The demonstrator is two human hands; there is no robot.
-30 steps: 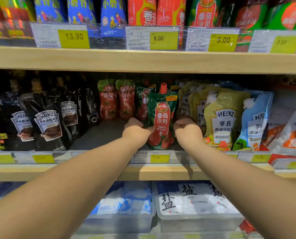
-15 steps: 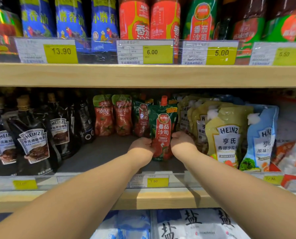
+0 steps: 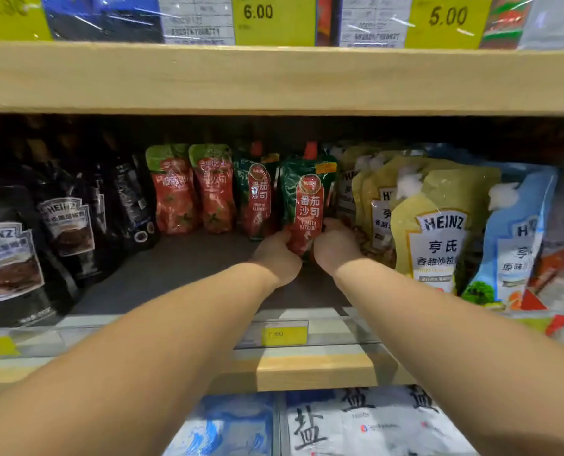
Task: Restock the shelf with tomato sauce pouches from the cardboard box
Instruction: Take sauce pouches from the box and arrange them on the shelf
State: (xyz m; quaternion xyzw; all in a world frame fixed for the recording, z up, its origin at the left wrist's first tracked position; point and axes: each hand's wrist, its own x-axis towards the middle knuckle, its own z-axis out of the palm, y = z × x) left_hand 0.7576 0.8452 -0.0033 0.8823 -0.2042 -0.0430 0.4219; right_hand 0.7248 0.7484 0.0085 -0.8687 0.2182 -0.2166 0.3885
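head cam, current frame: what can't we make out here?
- Cardboard box: not in the head view at all.
- Base of the green ketchup pouch: covered by the left hand and right hand, so whether it stands on the shelf is unclear.
- Yellow price tag below it: digits blurred.
- Upper-shelf products: cut off by the top edge.
- Pouches further back: lost in shadow.

Both bare forearms reach forward and upward from the lower corners of the view, converging toward the middle. The left hand [image 3: 275, 258] is curled with its back facing the camera, fingers wrapped out of sight around something held in front of it. The right hand [image 3: 335, 246] mirrors it just beside, likewise curled and gripping, knuckles toward the camera, wrists nearly level.
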